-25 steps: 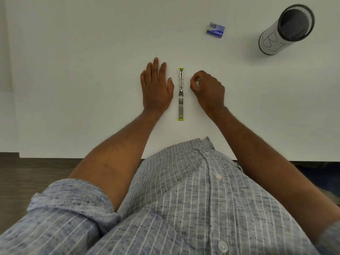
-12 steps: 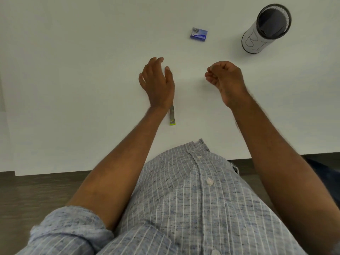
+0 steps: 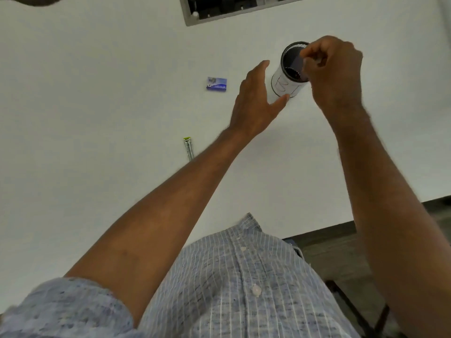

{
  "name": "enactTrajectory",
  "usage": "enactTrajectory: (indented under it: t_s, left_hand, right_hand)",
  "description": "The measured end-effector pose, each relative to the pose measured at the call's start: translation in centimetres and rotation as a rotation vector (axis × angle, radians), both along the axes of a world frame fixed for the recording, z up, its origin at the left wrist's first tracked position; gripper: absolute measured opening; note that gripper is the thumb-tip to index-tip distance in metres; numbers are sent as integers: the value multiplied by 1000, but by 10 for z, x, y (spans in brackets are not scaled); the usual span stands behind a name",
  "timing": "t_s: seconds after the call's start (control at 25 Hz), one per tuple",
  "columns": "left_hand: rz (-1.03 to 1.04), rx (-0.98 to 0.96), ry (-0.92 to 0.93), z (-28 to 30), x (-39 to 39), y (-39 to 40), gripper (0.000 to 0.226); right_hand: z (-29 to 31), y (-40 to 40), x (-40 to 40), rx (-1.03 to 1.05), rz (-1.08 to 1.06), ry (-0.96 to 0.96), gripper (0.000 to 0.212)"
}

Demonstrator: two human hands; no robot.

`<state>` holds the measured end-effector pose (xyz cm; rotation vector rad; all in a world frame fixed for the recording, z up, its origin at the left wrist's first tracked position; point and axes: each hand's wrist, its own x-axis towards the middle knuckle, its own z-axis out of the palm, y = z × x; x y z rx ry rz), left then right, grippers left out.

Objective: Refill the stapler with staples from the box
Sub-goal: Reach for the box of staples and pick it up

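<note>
both hands are up by the cup (image 3: 284, 80): right hand (image 3: 333, 69) curled over its mouth, whether pinching anything i cannot tell; left hand (image 3: 256, 98) open beside it. stapler (image 3: 188, 148) lies well nearer the person, lengthwise away; box (image 3: 217, 83) sits left of the cup.

Plain white flat-topped bench (image 3: 97, 118) fills most of view. Grey-framed rectangular opening (image 3: 195, 21) at its far edge. Dark wood-grain floor (image 3: 341, 252) at near right. Even, soft light.
</note>
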<state>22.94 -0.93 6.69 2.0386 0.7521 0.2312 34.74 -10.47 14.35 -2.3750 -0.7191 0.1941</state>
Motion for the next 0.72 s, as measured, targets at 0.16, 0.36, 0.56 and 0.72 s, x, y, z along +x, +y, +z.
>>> enactTrajectory:
  t_s: [0.16, 0.36, 0.56, 0.72]
  left_hand:
    - [-17, -5, -21, -3, 41, 4, 97]
    - [-86, 28, -28, -13, 56, 5, 93]
    - [-58, 104, -68, -13, 57, 1, 88]
    - [-70, 105, -58, -12, 58, 3, 84]
  right_hand:
    - [-8, 8, 20, -164, 88, -89, 29]
    - [-19, 15, 23, -296, 175, -129, 31]
    - [-21, 16, 22, -294, 194, -145, 36]
    - [-20, 15, 22, -264, 182, -125, 35]
